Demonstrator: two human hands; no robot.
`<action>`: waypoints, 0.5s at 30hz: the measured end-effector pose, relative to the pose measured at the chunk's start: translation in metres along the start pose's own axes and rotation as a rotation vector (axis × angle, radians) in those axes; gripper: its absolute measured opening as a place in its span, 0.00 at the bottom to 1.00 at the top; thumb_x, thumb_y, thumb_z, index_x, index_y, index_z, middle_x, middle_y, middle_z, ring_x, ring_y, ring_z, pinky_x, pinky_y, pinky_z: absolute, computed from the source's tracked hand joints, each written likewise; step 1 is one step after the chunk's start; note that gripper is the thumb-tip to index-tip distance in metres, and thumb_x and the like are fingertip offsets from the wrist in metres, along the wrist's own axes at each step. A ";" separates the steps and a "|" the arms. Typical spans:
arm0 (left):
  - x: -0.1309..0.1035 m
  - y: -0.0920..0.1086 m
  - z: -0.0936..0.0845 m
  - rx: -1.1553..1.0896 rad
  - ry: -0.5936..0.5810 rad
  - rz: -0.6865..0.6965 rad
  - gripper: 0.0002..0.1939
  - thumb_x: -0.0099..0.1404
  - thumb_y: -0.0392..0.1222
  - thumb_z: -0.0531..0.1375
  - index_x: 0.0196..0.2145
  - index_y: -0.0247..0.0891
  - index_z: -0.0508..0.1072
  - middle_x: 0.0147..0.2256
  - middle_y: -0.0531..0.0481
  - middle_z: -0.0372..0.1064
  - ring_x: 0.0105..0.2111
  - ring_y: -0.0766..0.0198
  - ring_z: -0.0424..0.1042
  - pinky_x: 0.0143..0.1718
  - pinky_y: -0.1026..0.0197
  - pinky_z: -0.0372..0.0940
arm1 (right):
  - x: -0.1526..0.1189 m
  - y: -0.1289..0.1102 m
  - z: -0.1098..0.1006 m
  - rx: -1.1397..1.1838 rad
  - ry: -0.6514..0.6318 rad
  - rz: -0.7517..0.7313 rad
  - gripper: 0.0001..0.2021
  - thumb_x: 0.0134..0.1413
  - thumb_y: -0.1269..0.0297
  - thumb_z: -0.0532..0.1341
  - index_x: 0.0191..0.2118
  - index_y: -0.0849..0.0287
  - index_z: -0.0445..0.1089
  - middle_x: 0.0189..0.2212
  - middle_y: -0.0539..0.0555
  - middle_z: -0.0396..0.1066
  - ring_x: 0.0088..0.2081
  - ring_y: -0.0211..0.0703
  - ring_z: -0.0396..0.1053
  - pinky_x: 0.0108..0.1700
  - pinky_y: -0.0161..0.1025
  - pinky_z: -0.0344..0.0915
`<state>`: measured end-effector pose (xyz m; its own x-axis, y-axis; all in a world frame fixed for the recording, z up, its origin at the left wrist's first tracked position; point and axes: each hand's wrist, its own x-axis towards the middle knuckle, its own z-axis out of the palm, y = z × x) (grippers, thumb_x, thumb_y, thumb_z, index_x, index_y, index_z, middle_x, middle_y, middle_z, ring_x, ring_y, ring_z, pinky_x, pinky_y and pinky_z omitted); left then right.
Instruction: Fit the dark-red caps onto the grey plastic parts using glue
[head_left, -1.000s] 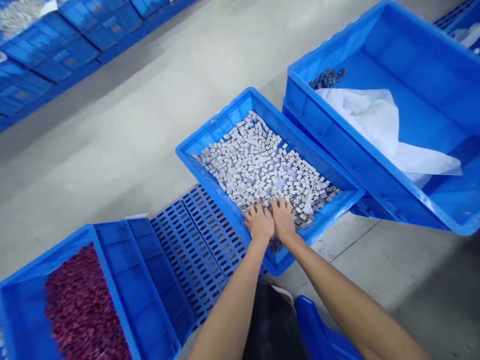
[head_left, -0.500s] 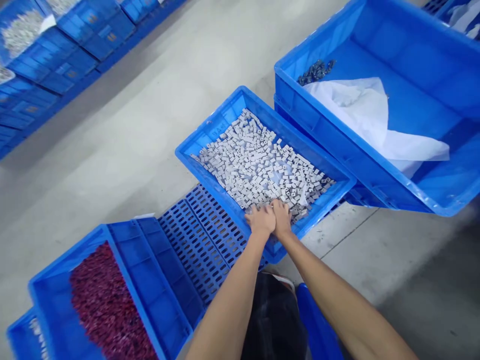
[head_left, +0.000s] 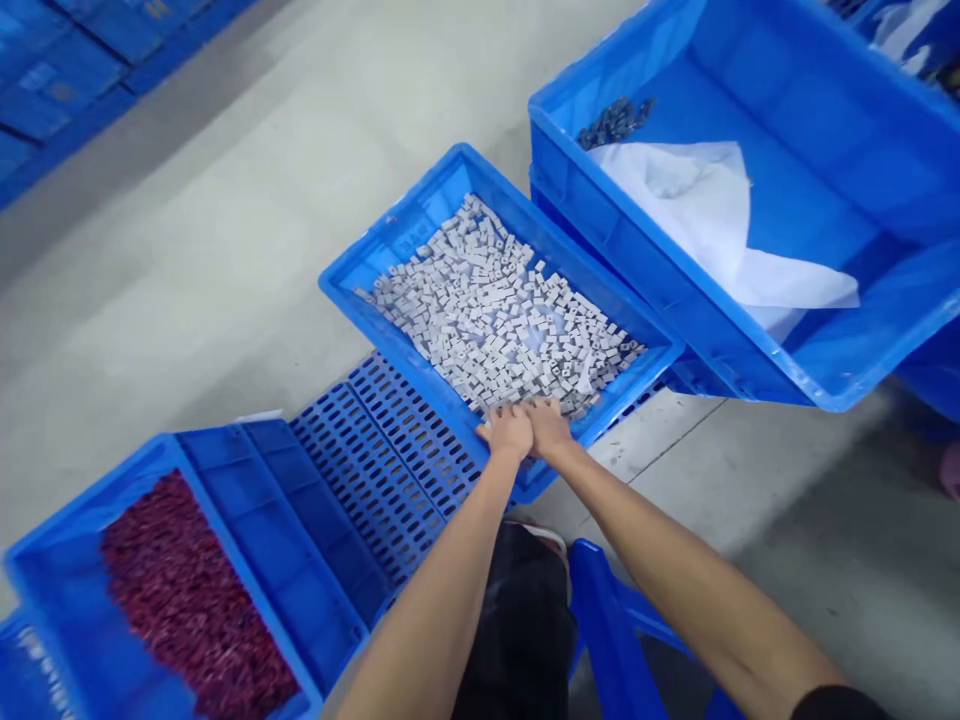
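A shallow blue plastic crate [head_left: 480, 455] lies tilted across the middle of the view, with a spread of small off-white rectangular parts [head_left: 487, 310] in it. My left hand [head_left: 510, 430] is at the crate's near end, its fingers bent down around some of the parts and its thumb out to the left. Right beside it, touching, my right hand [head_left: 549, 428] has its fingers curled onto the same edge of the pile. What lies under both palms is hidden. A thin whitish scrap [head_left: 585, 372] sits among the parts, close to my right hand.
To the right stands a larger blue bin [head_left: 817, 120] with white sheeting [head_left: 697, 200] and dark pieces [head_left: 616, 122]. A bin of dark red parts [head_left: 191, 600] is at lower left. Between them is a slotted blue pallet [head_left: 382, 440]. A blue stool [head_left: 615, 640] is below.
The view has shifted, so the crates appear farther left and slightly higher. Both hands stay at the near end of the parts, with my right-hand fingers a little more bent.
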<state>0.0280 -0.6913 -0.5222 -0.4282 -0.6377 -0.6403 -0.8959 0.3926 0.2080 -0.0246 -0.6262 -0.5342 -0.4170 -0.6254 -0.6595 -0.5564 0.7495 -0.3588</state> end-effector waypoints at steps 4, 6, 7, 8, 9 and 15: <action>-0.008 -0.001 0.008 -0.038 -0.049 0.003 0.20 0.79 0.48 0.67 0.63 0.38 0.76 0.62 0.39 0.74 0.57 0.48 0.78 0.57 0.40 0.77 | -0.003 0.011 0.005 -0.043 -0.008 -0.041 0.19 0.75 0.56 0.68 0.65 0.55 0.74 0.65 0.61 0.74 0.58 0.55 0.78 0.59 0.58 0.78; -0.005 -0.003 0.009 -0.086 -0.066 -0.003 0.20 0.79 0.48 0.67 0.63 0.39 0.76 0.62 0.39 0.74 0.56 0.49 0.78 0.57 0.41 0.77 | -0.004 0.015 0.009 -0.064 -0.021 -0.054 0.20 0.75 0.56 0.68 0.65 0.56 0.74 0.64 0.61 0.75 0.58 0.55 0.78 0.59 0.58 0.78; -0.001 -0.005 0.010 -0.116 -0.073 -0.010 0.20 0.79 0.48 0.67 0.63 0.39 0.76 0.62 0.39 0.74 0.56 0.49 0.78 0.57 0.41 0.78 | -0.003 0.017 0.010 -0.072 -0.029 -0.058 0.20 0.74 0.56 0.69 0.65 0.56 0.74 0.64 0.61 0.75 0.59 0.56 0.78 0.59 0.59 0.78; 0.004 -0.006 0.010 -0.149 -0.079 -0.019 0.20 0.79 0.48 0.67 0.63 0.38 0.76 0.62 0.39 0.74 0.56 0.49 0.78 0.56 0.42 0.78 | -0.002 0.018 0.012 -0.079 -0.038 -0.062 0.20 0.74 0.56 0.69 0.64 0.57 0.74 0.63 0.61 0.75 0.59 0.56 0.78 0.59 0.59 0.78; 0.009 -0.008 0.010 -0.184 -0.083 -0.029 0.21 0.79 0.48 0.67 0.63 0.38 0.75 0.62 0.39 0.74 0.56 0.49 0.79 0.56 0.42 0.78 | -0.001 0.020 0.013 -0.083 -0.045 -0.065 0.19 0.74 0.56 0.69 0.64 0.56 0.75 0.63 0.60 0.75 0.59 0.56 0.78 0.60 0.59 0.78; 0.029 -0.015 0.021 -0.416 -0.045 -0.101 0.20 0.79 0.49 0.66 0.63 0.39 0.76 0.62 0.39 0.74 0.55 0.50 0.79 0.56 0.42 0.78 | 0.011 0.017 0.030 -0.049 -0.043 -0.063 0.19 0.74 0.56 0.69 0.64 0.56 0.75 0.62 0.60 0.76 0.57 0.54 0.79 0.58 0.56 0.79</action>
<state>0.0321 -0.7019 -0.5594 -0.3386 -0.6259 -0.7025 -0.9085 0.0231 0.4173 -0.0165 -0.6140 -0.5676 -0.3495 -0.6605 -0.6645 -0.6154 0.6966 -0.3688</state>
